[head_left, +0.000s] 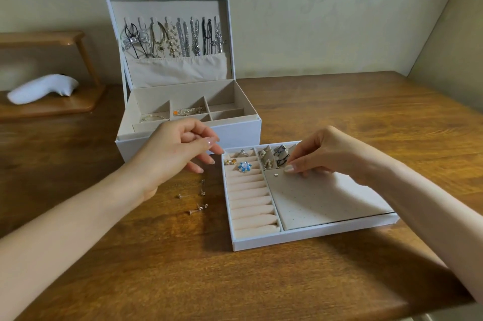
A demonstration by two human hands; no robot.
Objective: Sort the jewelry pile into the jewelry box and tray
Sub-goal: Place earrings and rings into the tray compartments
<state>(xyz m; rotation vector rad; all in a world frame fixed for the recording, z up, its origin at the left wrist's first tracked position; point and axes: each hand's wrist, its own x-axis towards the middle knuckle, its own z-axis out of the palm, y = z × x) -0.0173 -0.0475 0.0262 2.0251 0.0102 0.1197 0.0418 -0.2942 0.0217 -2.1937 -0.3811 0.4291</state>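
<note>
Studs (pixel 197 197) lie loose on the table (pixel 261 281), just left of the tray (pixel 313 236); one gold stud (pixel 275 175) sits on its pad (pixel 321 197). Right hand (pixel 326 153) pinches thumb to forefinger at the pad's top edge; contents cannot be told. Left hand (pixel 177 153) hovers before the box (pixel 240 135), fingers loosely curled, nothing visible in them.

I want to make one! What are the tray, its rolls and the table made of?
Tray: probably stiff board with a matte whitish covering; edges look crisp, dull. Rolls: cream velvety fabric, likely padded; they look plump and soft. Table: wood or veneer with some sheen, showing brown grain.
</note>
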